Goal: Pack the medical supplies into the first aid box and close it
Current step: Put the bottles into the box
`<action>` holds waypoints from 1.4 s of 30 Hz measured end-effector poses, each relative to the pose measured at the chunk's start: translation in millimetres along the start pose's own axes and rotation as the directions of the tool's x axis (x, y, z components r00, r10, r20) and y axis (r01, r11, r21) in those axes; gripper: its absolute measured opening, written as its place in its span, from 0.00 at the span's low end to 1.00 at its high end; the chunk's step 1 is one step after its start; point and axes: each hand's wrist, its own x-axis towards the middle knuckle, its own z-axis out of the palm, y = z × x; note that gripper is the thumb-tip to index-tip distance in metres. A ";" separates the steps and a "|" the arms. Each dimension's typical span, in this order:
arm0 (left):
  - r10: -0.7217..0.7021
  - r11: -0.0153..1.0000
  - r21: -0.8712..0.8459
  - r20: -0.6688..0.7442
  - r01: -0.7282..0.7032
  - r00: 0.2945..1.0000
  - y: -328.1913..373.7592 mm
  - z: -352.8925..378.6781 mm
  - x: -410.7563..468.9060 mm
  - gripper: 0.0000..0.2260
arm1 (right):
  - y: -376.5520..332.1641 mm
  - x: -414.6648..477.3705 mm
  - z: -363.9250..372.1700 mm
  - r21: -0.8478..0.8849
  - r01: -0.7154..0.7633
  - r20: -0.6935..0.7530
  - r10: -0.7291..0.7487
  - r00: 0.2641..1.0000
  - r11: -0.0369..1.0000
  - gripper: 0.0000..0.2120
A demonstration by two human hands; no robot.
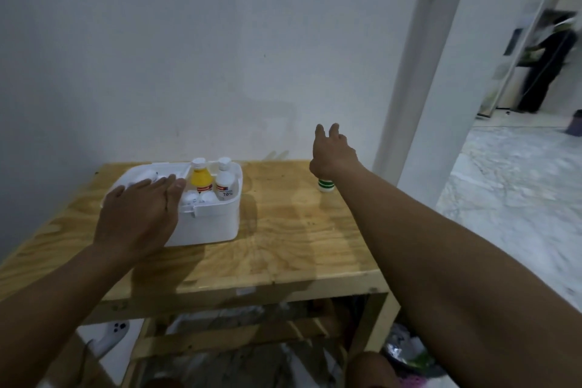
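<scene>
Packing looks well along but not finished. The white box [208, 224] sits open on the left part of the wooden counter [283, 246], and it already holds a yellow bottle [200, 178] and a white bottle [225, 186] marked 70%, both upright at its far right, with two more white caps [198, 197] showing just in front of them. One item is still out — a small white bottle with green bands [325, 185], standing on the far right of the counter, well apart from the box. The right hand [330, 154] is over it, its heel hiding the top; the fingers [329, 132] are spread and lifted, so I judge it is not gripped yet, though contact under the palm cannot be told. The left hand [141, 211] lies flat and open on the box's left side, fingers straight, holding nothing — steadying it, by the look. What lies under that hand, perhaps the lid, is blurred. Still to do: get the last bottle in and close the box.
</scene>
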 end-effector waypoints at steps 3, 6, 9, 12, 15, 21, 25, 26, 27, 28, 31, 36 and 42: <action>0.001 1.000 0.023 0.012 -0.002 1.000 -1.4 1.9 1.1 0.30 | 3.8 4.8 10.3 0.010 -0.046 0.082 0.045 0.996 0.999 0.38; 0.021 0.999 0.030 0.017 -0.022 1.000 -4.1 5.0 0.6 0.30 | 8.9 6.6 19.4 0.036 -0.016 0.048 0.014 0.999 0.999 0.25; 0.019 0.999 0.027 0.000 -0.019 1.000 -4.2 6.8 -0.2 0.29 | 13.7 6.9 19.9 0.033 0.035 -0.055 -0.034 0.998 0.999 0.14; 0.005 1.000 0.010 0.003 -0.005 1.000 -3.0 7.7 0.3 0.29 | 14.3 5.7 9.5 0.045 0.092 -0.073 -0.088 0.993 0.995 0.07; -0.021 1.000 -0.003 0.030 0.021 0.999 -2.1 7.5 2.7 0.30 | 8.9 5.4 -5.6 0.077 0.112 -0.074 -0.107 0.992 0.991 0.05; -0.025 1.000 0.007 0.097 0.024 0.995 -4.8 6.4 1.0 0.31 | -18.1 -3.1 -44.7 0.232 0.216 -0.102 -0.197 0.975 0.948 0.17; -0.024 0.998 0.065 0.108 0.017 0.994 -7.6 3.1 -4.6 0.31 | -45.5 -19.0 -77.4 0.326 0.332 -0.179 -0.287 0.941 0.885 0.14; -0.038 0.997 0.070 0.106 0.031 0.994 -8.0 2.0 -6.2 0.31 | -52.4 -23.6 -84.9 0.343 0.353 -0.188 -0.304 0.934 0.871 0.14; -0.047 0.996 0.074 0.103 0.039 0.994 -8.7 1.3 -8.3 0.31 | -59.1 -27.4 -91.5 0.352 0.372 -0.195 -0.321 0.927 0.859 0.14; -0.048 0.996 0.079 0.102 0.040 0.994 -9.5 0.5 -10.5 0.31 | -65.6 -30.8 -97.2 0.356 0.393 -0.202 -0.341 0.918 0.848 0.14; -0.044 0.998 0.045 0.125 0.038 0.991 -14.3 -0.9 -16.3 0.31 | -82.7 -37.4 -107.1 0.361 0.440 -0.203 -0.392 0.897 0.822 0.14; -0.007 1.000 0.021 0.174 0.004 0.985 -19.6 -4.1 -19.9 0.31 | -106.1 -45.3 -102.8 0.361 0.487 -0.172 -0.456 0.873 0.795 0.14; 0.031 0.998 0.047 0.229 -0.043 0.973 -23.8 -6.9 -21.5 0.34 | -131.3 -53.9 -85.2 0.341 0.532 -0.125 -0.523 0.843 0.775 0.15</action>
